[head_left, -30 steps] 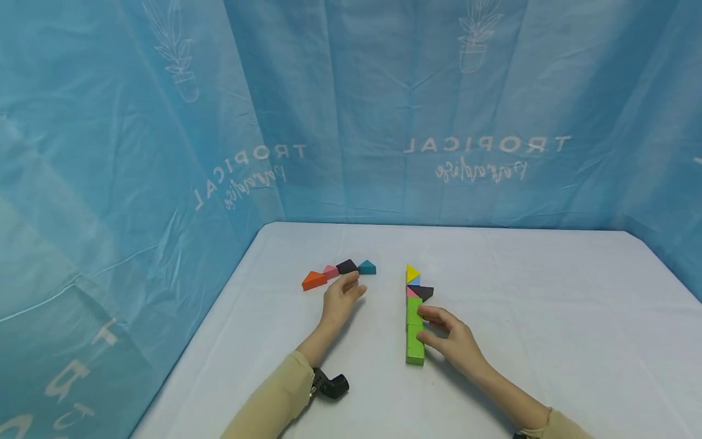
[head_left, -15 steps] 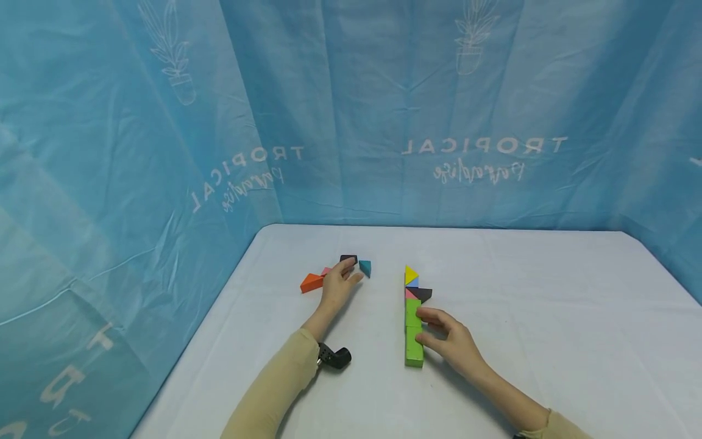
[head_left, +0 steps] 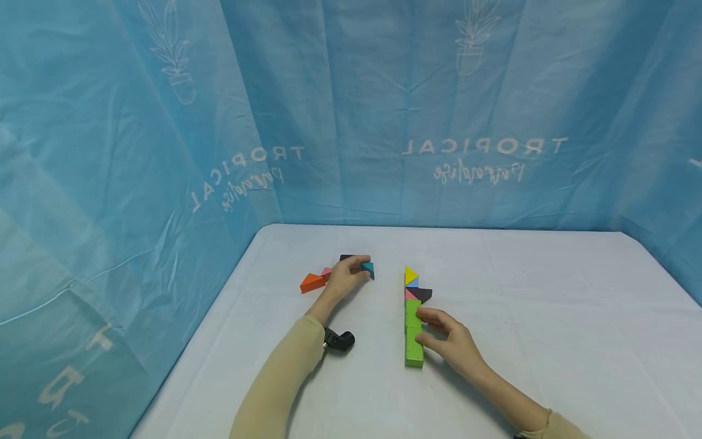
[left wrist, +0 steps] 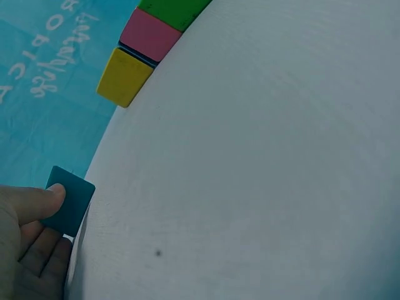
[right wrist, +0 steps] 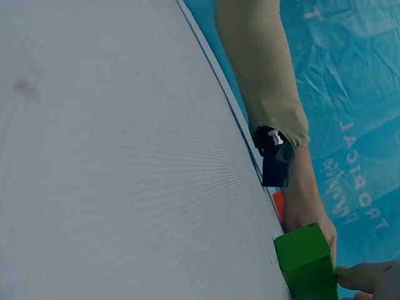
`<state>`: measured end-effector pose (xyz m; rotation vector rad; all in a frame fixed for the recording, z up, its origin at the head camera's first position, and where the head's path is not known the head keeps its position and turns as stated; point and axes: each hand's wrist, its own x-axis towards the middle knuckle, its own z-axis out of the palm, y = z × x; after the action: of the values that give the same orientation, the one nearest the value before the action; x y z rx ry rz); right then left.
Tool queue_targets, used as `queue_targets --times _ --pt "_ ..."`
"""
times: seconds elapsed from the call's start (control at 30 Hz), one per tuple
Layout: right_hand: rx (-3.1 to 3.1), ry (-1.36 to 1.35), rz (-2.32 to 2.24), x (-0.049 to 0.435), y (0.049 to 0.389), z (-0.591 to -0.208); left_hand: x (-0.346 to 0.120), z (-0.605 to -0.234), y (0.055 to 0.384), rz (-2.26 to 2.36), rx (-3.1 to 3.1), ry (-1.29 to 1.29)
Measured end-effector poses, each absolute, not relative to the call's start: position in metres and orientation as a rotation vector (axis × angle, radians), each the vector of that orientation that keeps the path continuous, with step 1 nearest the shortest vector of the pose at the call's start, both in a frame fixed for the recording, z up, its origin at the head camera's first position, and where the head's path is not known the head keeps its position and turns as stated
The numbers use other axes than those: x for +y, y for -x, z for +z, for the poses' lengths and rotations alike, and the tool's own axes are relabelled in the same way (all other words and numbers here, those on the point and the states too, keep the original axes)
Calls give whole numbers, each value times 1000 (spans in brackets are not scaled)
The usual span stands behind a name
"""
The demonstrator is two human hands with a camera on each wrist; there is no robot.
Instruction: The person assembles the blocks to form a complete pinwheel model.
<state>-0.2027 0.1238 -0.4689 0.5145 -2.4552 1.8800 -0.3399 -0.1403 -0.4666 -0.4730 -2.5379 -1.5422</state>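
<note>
My left hand [head_left: 344, 277] reaches to the far left group and pinches a teal triangular block [head_left: 369, 268]. In the left wrist view the thumb presses on the face of the teal block [left wrist: 76, 199], the other fingers behind it. My right hand [head_left: 456, 346] stays beside two green blocks [head_left: 414, 347] laid end to end, its thumb and fingertips touching their right side. Beyond them, in line, lie a pink block [head_left: 410, 295], a black block [head_left: 423, 293], a blue block [head_left: 414, 283] and a yellow triangular block [head_left: 410, 275].
An orange triangular block [head_left: 312, 282] and a pink block [head_left: 326, 272] lie left of my left hand. Behind its fingers sits a black block [head_left: 345, 256], partly hidden. Blue printed curtains [head_left: 351, 122] surround the white-covered table [head_left: 548, 317].
The black block in the left group shifted back and the teal block turned. My left hand then moved right, from near the black block onto the teal one. My right hand kept its place.
</note>
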Motion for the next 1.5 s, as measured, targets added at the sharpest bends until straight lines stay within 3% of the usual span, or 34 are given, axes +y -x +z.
queue_targets --times 0.53,1.0,1.5 --pt "-2464 -484 1870 120 200 -464 -134 -472 339 -1392 -2541 548" --pt "-2466 -501 1888 124 202 -469 -95 -458 336 -1434 -2662 706" --pt "-2483 -501 1897 125 203 -470 -94 -463 336 -1416 -2702 805"
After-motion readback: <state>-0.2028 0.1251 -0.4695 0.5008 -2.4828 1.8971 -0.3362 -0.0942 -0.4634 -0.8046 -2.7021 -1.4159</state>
